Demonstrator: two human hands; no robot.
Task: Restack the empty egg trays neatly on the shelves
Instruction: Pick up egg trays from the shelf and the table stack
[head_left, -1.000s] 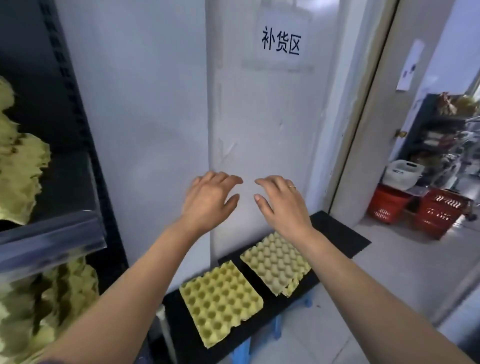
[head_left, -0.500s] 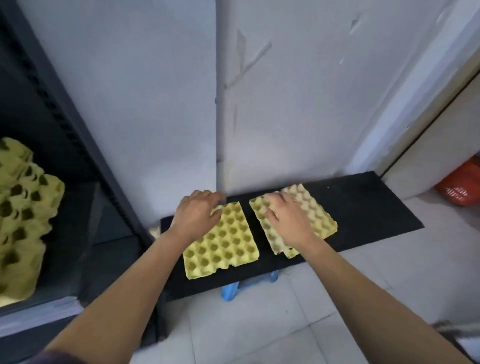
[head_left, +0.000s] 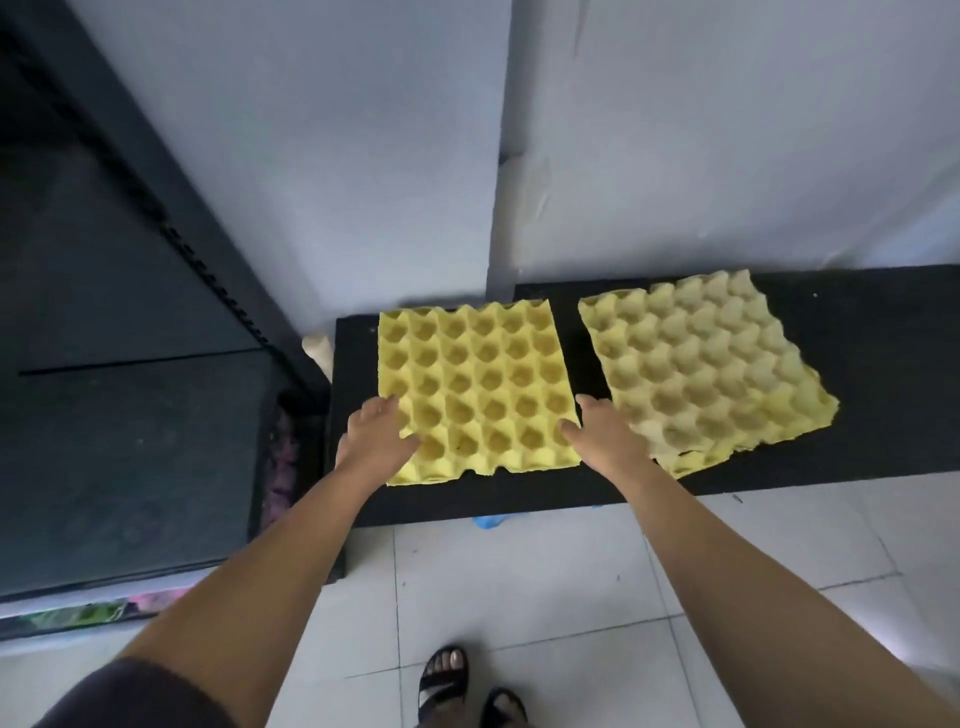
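Observation:
Two egg trays lie side by side on a low black board (head_left: 862, 395) against the wall. The left egg tray (head_left: 475, 384) is bright yellow. The right one (head_left: 696, 358) is paler and sits askew on another yellow tray whose edge (head_left: 691, 467) shows below it. My left hand (head_left: 371, 441) grips the left tray's near-left corner, thumb on top. My right hand (head_left: 602, 441) holds the same tray's near-right edge, with the thumb on the tray and the fingers in the gap between the trays.
A dark shelving unit (head_left: 130, 364) stands at the left, its upright close to the board's left end. A white wall runs behind. A blue stool (head_left: 488, 522) shows under the board. My sandalled feet (head_left: 444, 675) stand on the tiled floor.
The view has tilted down and closer. My hands came from the trays' far edges to the near side; my right hand left the right tray and now holds the left one.

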